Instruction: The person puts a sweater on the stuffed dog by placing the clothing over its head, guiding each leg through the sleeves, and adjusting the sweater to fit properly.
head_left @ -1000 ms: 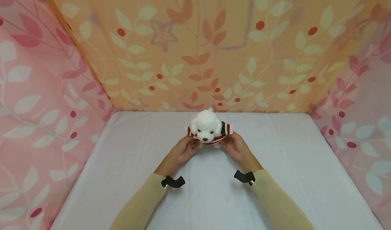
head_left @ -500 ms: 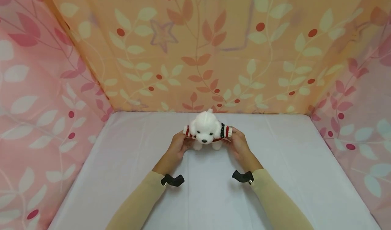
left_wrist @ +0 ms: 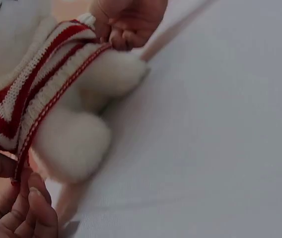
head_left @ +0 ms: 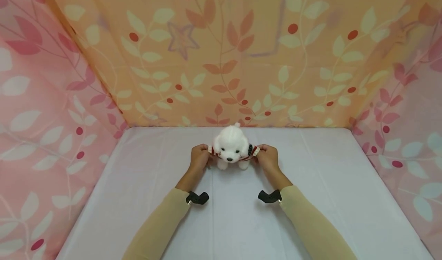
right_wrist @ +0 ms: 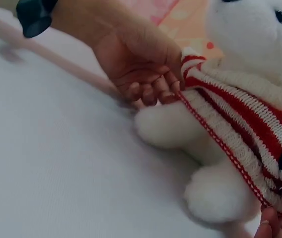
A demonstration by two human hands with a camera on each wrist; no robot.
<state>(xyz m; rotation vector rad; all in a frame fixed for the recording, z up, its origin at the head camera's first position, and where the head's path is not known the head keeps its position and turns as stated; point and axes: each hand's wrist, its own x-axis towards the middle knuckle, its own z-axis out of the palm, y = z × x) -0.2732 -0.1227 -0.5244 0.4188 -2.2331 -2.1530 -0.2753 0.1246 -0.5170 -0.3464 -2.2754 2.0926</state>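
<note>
A white plush dog (head_left: pixel 230 139) stands facing me on the white-covered table. It wears a knitted sweater (left_wrist: pixel 51 69) with red and white stripes and a dark blue starry patch, seen in the right wrist view. My left hand (head_left: pixel 200 157) is at the dog's left side in the head view, pinching the sweater's red-trimmed hem between thumb and fingers. On the opposite side my right hand (head_left: pixel 269 158) pinches the other end of that hem. Between the hands the hem is stretched above the front paws (right_wrist: pixel 219 193). The dog's back is hidden.
The white cloth (head_left: pixel 235 221) covers the table. Orange leaf-patterned fabric (head_left: pixel 221 53) hangs along the back edge, with pink patterned fabric (head_left: pixel 38 145) at both sides. Black wrist mounts (head_left: pixel 198 198) stick out from both sleeves.
The hands have turned and shifted from beneath the dog's front to its sides, pulling at the sweater hem. More of the dog's front legs shows now. The dog itself has stayed nearly in place.
</note>
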